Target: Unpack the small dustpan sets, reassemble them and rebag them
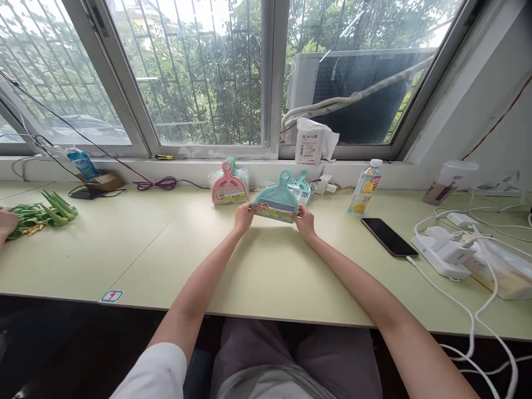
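Observation:
Between my two hands is a teal mini dustpan with a colourful label strip along its lower edge, its handle loop pointing up. My left hand grips its left corner and my right hand its right corner. Just behind it on the right, another teal dustpan in clear wrapping is partly hidden. To the left stands a pink dustpan, with green handles and clear plastic showing behind it.
A drink bottle, a phone on a cable and a white power strip occupy the right. Tissues stand on the sill. At far left, another person's hand is beside green plastic pieces on the table.

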A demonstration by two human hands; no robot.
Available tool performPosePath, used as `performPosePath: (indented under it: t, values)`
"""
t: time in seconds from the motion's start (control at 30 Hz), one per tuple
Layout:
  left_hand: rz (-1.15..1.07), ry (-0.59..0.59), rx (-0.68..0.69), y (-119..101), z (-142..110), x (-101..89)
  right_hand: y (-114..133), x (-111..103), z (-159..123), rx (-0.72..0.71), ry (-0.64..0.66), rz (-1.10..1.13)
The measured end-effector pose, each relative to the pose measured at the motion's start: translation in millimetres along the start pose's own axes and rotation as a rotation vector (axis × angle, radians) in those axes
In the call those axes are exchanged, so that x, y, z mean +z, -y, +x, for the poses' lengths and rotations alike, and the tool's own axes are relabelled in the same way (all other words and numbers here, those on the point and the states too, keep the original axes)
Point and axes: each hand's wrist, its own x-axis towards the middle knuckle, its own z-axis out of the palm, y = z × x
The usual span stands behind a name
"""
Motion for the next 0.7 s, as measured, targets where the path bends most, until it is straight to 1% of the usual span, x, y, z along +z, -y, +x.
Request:
performPosePath:
  t: [0.1, 0.17, 0.23, 0.3, 0.37, 0.43, 0.5, 0.63, 0.7]
  values:
    - [0.093, -0.125, -0.021, 38, 11, -32.3, 14, 54, 15, -0.116, 0.070, -0.059]
    - [0.175, -0.206, -0.085, 64, 16, -52.3, 21, 94, 25, -0.194, 0.079, -0.096]
    - [0.244, -0.245, -0.190, 88, 21, -69.2, 27, 132, 33, -0.223, 0.111, -0.125]
    - [0.260, -0.279, -0.276, 109, 28, -81.7, 31, 165, 39, -0.220, 0.125, -0.144]
    - [0.239, -0.311, -0.303, 125, 36, -89.2, 33, 191, 42, -0.214, 0.118, -0.182]
    - [0.231, -0.330, -0.289, 137, 44, -92.0, 32, 210, 46, -0.189, 0.093, -0.240]
    - [0.241, -0.341, -0.272, 145, 53, -91.1, 30, 222, 51, -0.152, 0.071, -0.281]
    - [0.228, -0.413, -0.270, 155, 67, -84.8, 22, 230, 62, -0.097, 0.048, -0.231]
    - [0.236, -0.415, -0.273, 158, 71, -81.9, 19, 230, 66, -0.078, 0.023, -0.185]
